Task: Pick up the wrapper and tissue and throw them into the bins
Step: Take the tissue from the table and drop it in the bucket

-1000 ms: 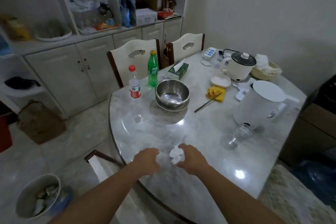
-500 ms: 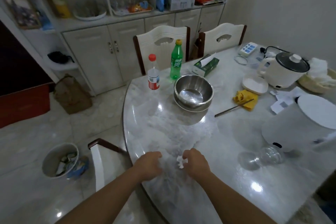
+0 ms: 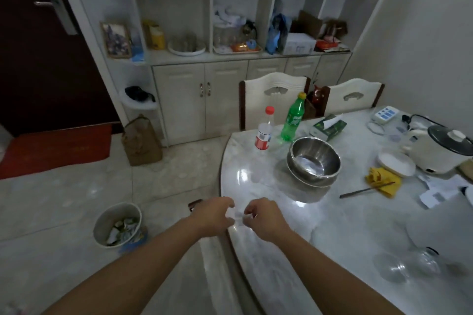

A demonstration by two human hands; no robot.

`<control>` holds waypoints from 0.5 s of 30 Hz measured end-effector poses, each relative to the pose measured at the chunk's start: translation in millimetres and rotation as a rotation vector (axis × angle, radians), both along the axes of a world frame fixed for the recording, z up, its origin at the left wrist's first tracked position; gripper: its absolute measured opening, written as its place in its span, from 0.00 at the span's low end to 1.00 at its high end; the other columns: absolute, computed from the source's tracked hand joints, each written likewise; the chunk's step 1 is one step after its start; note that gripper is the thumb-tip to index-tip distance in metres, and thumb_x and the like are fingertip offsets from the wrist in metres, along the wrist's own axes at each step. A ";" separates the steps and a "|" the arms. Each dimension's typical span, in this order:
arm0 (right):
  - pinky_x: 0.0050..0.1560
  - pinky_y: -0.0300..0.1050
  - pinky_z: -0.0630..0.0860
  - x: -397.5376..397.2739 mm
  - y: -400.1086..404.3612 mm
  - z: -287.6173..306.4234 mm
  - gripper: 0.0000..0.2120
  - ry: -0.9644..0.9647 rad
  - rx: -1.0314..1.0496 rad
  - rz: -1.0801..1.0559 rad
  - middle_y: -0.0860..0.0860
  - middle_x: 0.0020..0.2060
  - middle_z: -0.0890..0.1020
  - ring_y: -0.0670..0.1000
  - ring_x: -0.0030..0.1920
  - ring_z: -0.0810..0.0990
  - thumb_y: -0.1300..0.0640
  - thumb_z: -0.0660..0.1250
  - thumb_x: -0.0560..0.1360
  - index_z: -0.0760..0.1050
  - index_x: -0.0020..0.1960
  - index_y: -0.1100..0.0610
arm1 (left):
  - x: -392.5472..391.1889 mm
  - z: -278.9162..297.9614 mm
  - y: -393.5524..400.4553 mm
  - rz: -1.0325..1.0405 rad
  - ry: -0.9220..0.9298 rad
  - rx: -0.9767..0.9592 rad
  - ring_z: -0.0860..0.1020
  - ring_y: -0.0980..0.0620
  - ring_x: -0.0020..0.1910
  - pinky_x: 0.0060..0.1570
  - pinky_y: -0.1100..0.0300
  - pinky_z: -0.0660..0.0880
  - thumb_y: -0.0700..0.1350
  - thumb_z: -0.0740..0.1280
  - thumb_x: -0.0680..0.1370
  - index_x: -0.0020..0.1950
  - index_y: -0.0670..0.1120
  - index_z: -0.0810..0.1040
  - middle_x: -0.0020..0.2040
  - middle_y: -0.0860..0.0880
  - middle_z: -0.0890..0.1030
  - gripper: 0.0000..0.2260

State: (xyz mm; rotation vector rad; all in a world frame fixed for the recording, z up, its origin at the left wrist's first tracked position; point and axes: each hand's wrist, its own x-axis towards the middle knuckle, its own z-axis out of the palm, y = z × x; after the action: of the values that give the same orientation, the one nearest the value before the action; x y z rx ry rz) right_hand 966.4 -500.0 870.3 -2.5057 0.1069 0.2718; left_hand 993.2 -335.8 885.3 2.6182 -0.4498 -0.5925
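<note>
Marble-look glossy table [image 3: 332,225], rounded edge, is the landmark for the head view. Both hands sit at its near-left edge, close together, fingers curled. Left hand [image 3: 213,216] over the table rim; right hand [image 3: 265,217] just on the tabletop side. Between the 2 sets of fingertips there is a pale, blurred, crumpled bit, likely the tissue [image 3: 237,213]; too smeared to tell which hand pinches it or whether the wrapper is there too. Grip on either hand: cannot tell, fingers bent in but not clearly clamped.

Bin [image 3: 117,224] stands on the tiled floor left of the table, well apart from the hands: round, pale, open top, paper scraps inside, blue thing just beside it.

On the table, beyond the hands: stacked shiny steel bowls [image 3: 314,161], clear bottle with red cap [image 3: 263,133], green plastic bottle [image 3: 291,120] with yellow cap, green tissue box [image 3: 329,128]. Far right side: white cooker [image 3: 435,151] with dark lid, yellow cloth [image 3: 381,179] under a thin dark stick.
</note>
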 end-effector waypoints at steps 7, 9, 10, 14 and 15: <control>0.36 0.43 0.74 34.9 147.4 54.3 0.10 -0.105 -0.038 0.036 0.54 0.36 0.83 0.53 0.38 0.81 0.52 0.72 0.69 0.83 0.42 0.60 | 15.0 39.7 164.4 0.144 -0.214 -0.021 0.77 0.47 0.59 0.57 0.53 0.74 0.52 0.67 0.75 0.64 0.51 0.76 0.60 0.48 0.80 0.18; 0.39 0.42 0.73 44.4 190.8 66.0 0.10 -0.117 -0.038 0.080 0.53 0.38 0.82 0.52 0.40 0.79 0.53 0.73 0.69 0.83 0.45 0.60 | 19.3 45.6 218.6 0.203 -0.212 0.010 0.77 0.47 0.58 0.55 0.54 0.74 0.53 0.67 0.75 0.62 0.51 0.76 0.59 0.47 0.80 0.16; 0.42 0.44 0.74 49.1 212.0 69.5 0.11 -0.120 -0.037 0.101 0.54 0.40 0.83 0.52 0.41 0.80 0.53 0.73 0.69 0.83 0.46 0.60 | 20.2 47.1 245.6 0.239 -0.208 0.023 0.77 0.47 0.57 0.53 0.54 0.74 0.52 0.67 0.75 0.60 0.50 0.77 0.58 0.47 0.80 0.15; 0.40 0.42 0.71 64.4 293.8 69.1 0.10 -0.113 -0.041 0.205 0.55 0.39 0.83 0.52 0.41 0.80 0.54 0.74 0.69 0.83 0.46 0.60 | 16.8 45.0 341.8 0.390 -0.150 0.062 0.79 0.47 0.52 0.50 0.55 0.75 0.50 0.68 0.74 0.50 0.49 0.79 0.54 0.48 0.81 0.08; 0.39 0.41 0.70 67.9 312.4 65.2 0.11 -0.102 -0.051 0.238 0.53 0.38 0.80 0.51 0.40 0.78 0.54 0.74 0.70 0.83 0.47 0.60 | 15.7 43.0 361.3 0.422 -0.134 0.079 0.79 0.47 0.51 0.48 0.55 0.76 0.49 0.68 0.74 0.48 0.49 0.79 0.52 0.48 0.81 0.07</control>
State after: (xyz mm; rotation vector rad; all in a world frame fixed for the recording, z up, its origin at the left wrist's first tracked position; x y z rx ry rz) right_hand 1034.2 -187.7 935.5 -2.5785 -0.2289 0.2397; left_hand 1008.8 25.4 928.3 2.7208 0.0948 -0.3011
